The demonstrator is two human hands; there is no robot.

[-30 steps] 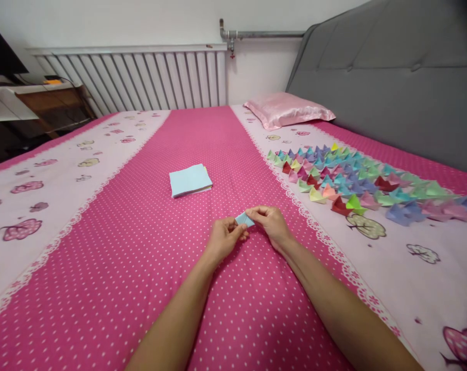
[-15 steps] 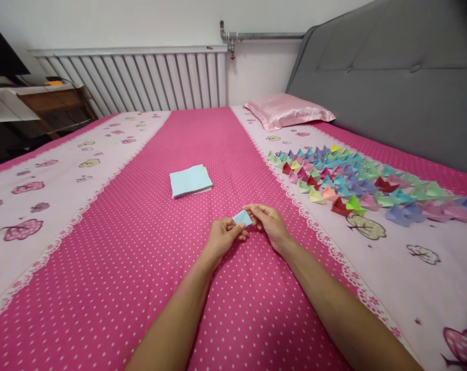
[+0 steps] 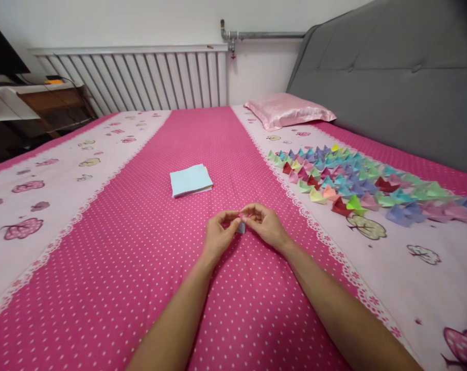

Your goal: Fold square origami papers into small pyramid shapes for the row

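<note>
My left hand (image 3: 219, 234) and my right hand (image 3: 266, 224) meet above the pink dotted bedsheet (image 3: 140, 268). Both pinch a small folded light-blue paper piece (image 3: 241, 227), of which only a sliver shows between the fingertips. A stack of square paper sheets (image 3: 190, 180), light blue on top, lies on the sheet a little beyond my hands to the left. Several folded paper shapes in many colours (image 3: 345, 180) lie in rows to the right of my right hand.
A pink satin pillow (image 3: 289, 109) rests at the bed's far right by the grey padded headboard (image 3: 391, 77). A white radiator (image 3: 140, 77) runs along the far wall. A wooden side table (image 3: 51, 103) stands at the far left.
My fingertips have closed in over the blue paper piece, hiding most of it. Both hands shifted slightly away from me; the rest is unchanged.
</note>
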